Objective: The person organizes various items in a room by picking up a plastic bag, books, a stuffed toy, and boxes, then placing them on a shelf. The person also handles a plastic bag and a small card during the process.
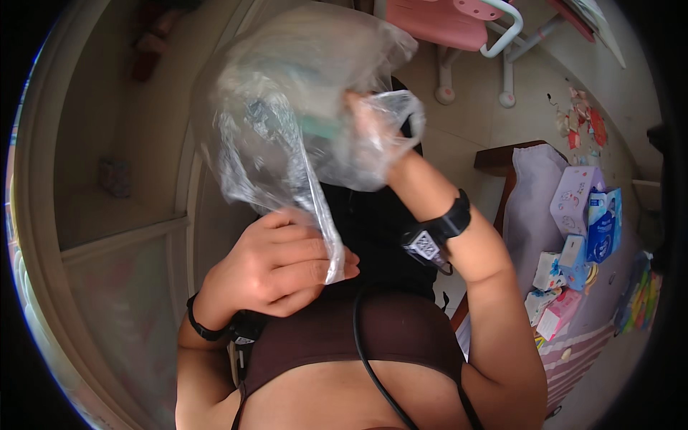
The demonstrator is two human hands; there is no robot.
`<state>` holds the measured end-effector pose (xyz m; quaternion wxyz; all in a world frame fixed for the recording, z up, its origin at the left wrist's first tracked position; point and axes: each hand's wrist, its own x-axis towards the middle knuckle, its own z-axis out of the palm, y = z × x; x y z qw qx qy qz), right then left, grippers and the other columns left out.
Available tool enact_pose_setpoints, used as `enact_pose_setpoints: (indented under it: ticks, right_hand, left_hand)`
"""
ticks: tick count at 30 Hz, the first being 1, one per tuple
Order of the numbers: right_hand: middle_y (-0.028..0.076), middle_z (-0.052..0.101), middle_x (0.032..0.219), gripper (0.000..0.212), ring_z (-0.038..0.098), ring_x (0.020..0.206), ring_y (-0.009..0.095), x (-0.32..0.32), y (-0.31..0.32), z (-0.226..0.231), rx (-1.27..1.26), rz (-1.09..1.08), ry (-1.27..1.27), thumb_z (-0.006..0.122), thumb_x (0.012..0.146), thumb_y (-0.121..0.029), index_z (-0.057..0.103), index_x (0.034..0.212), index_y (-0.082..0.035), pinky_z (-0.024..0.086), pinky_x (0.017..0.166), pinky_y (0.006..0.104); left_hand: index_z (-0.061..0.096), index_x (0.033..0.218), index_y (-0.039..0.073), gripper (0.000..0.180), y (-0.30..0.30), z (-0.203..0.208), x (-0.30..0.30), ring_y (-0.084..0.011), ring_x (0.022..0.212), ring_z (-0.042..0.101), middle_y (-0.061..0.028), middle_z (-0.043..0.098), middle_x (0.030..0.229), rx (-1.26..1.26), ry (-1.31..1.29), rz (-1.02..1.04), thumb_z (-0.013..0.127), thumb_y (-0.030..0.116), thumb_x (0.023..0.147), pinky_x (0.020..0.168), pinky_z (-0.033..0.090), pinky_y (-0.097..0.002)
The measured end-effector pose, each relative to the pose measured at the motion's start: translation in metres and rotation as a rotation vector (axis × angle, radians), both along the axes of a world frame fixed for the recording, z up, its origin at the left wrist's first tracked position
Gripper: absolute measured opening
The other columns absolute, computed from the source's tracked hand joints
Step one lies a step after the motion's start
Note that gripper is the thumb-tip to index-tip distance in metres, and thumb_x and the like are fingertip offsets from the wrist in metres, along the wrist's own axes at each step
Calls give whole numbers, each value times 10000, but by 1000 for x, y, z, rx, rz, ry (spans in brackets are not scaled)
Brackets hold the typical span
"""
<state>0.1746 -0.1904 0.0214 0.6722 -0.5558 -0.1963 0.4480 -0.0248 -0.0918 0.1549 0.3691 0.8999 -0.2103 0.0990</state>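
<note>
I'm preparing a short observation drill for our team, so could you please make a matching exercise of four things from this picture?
Things:
1. Plastic bag
2. Left hand
3. Chair
4. Bright blue packet

Descriptions:
A. Pink, by the top edge of the picture
B. At the right, beside a purple box
C. Clear and crinkled
D. Touching a hanging strip of plastic

Right pairs: 1-C, 2-D, 3-A, 4-B.

Bag (276, 118): thin plastic, glossy, crinkled. Chair seat (430, 25): smooth plastic. Table cover (529, 204): matt cloth.
</note>
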Motion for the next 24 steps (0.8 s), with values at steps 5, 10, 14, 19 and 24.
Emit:
enact_pose_setpoints:
  ticks: [5, 10, 14, 19, 24]
  right_hand:
    - [209, 464, 1500, 732, 398, 1442, 324, -7, 35, -12, -180, 101, -734, 654, 926, -523, 499, 1419, -5, 366, 1127, 495]
    - [98, 722, 843, 446, 727, 743, 271, 32, -23, 15, -725, -131, -1655, 813, 780, -338, 661, 1086, -53, 571, 652, 405]
    - [53, 723, 849, 88, 702, 826, 254, 46, -71, 50, -577, -156, -1743, 757, 785, -146, 727, 855, -102, 568, 689, 389]
    - [5, 674, 772, 187, 613, 697, 199, 38, -97, 69, -181, -377, -1675, 726, 773, -29, 752, 921, -141, 520, 632, 329]
    - [39, 728, 861, 277, 693, 756, 181, 32, -93, 76, 148, -662, -1567, 714, 869, -41, 718, 1145, -68, 534, 652, 302]
  left_hand:
    - [703, 1050, -30, 222, 20, 18, -16, -168, 794, 694, -186, 732, 1076, -408, -94, 62, 646, 77, 864, 656, 501, -285]
    - [349, 1529, -27, 627, 33, 36, -16, -1, 532, 349, -230, 612, 1339, -394, -331, 954, 567, 49, 946, 503, 306, -156]
    - [283, 1589, 53, 839, 31, 16, -6, -65, 626, 519, -179, 654, 1258, -278, -91, 946, 722, 30, 875, 538, 413, -187]
    - [292, 1609, 185, 1008, 40, -36, 7, -178, 775, 606, -77, 681, 1079, 201, 176, 972, 863, 161, 778, 636, 512, -315]
    - [382, 1572, 170, 837, 82, -86, 12, -311, 985, 630, -172, 638, 1209, 252, 143, 935, 769, 74, 835, 803, 559, -377]
